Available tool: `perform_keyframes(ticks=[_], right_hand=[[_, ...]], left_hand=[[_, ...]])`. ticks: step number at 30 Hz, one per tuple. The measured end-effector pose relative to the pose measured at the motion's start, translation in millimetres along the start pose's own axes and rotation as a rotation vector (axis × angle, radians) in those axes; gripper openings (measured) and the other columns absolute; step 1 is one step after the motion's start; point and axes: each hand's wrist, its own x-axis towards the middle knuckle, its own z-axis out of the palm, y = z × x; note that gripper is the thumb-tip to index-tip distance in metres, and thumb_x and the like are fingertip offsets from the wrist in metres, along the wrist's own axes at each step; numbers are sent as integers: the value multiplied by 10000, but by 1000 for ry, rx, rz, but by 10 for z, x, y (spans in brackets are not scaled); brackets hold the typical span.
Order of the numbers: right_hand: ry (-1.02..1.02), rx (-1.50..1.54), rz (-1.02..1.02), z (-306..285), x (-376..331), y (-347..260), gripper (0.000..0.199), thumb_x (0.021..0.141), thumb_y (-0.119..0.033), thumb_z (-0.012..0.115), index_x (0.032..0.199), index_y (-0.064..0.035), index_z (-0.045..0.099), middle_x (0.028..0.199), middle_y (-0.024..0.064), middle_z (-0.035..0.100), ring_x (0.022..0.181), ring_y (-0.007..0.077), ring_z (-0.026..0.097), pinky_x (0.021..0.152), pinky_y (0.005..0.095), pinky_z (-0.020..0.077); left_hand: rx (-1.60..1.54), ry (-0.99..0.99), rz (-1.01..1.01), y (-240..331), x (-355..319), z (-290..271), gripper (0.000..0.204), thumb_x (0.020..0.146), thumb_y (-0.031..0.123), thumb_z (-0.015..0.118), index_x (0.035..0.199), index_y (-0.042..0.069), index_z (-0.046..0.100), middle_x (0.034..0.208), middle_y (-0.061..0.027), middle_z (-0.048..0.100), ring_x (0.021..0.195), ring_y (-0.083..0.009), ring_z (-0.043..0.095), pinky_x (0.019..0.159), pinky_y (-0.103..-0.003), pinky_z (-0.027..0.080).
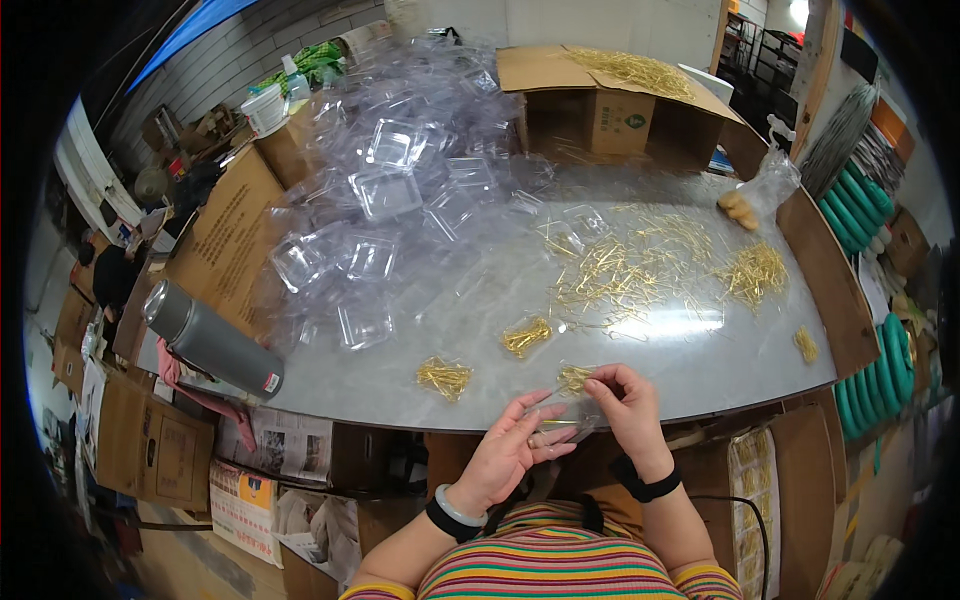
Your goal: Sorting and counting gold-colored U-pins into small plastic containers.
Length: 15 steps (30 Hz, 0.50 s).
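At the table's front edge my left hand (505,455) holds a small clear plastic box (556,426), its fingers curved round the near side. My right hand (630,410) pinches thumb and forefinger at the box's far right edge. A small bunch of thin gold wire pieces (574,379) shows right by those fingertips; I cannot tell whether it lies in the box or behind it. To the left sits a gold wire bunch (444,378), and a little farther back a clear box filled with gold wire pieces (525,338).
Loose gold wires (615,285) spread over the grey table (440,320), with a denser heap (755,273) at right. Empty clear boxes (385,190) pile up at back left. A grey bottle (210,340) stands at left. An open cardboard box (560,130) bounds the back.
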Motion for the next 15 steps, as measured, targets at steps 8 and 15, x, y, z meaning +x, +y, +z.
perform_keyframes(ticks=[8,15], right_hand=[[-9,-308,-150,-26,-81,-199,146,883,-131,725,982,-26,705,850,135,685,770,272,663,679,348,520],[113,86,68,-180,-245,9,163,969,-163,671,990,-2,686,811,2,649,745,67,565,663,248,472]], left_hand=[[109,33,-20,32,-79,38,416,1084,190,433,1468,49,354,1419,-220,492,1244,-397,576,1050,-550,494],[68,39,-26,-62,46,67,392,1084,176,430,1452,60,364,1410,-221,491,1246,-421,571,1039,-535,512]])
